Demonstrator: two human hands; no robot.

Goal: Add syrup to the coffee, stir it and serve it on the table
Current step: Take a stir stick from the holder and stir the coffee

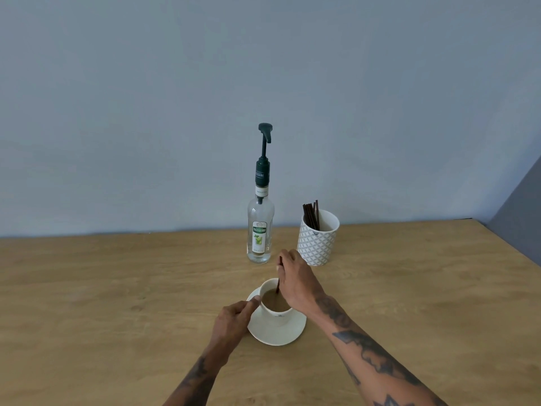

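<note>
The stirring step is in hand. The right hand (295, 281) is pinching a dark stir stick (278, 281) whose tip is dipping into the milky coffee, while the left hand (234, 317) is steadying the cup (275, 300) at its nine o'clock side, thumb touching the rim. The cup is sitting on a saucer (278, 332) near the table's (117, 288) front middle. The syrup bottle (260, 230) is standing at twelve o'clock of the cup, a patterned holder (317, 244) of spare sticks at one o'clock. Next, probably, comes lifting the stick out cleanly, then serving the cup level.

White cup (273, 313), dark-green pump (265, 136), grey-white diamond-patterned holder (317, 244), tan table (117, 288).
</note>
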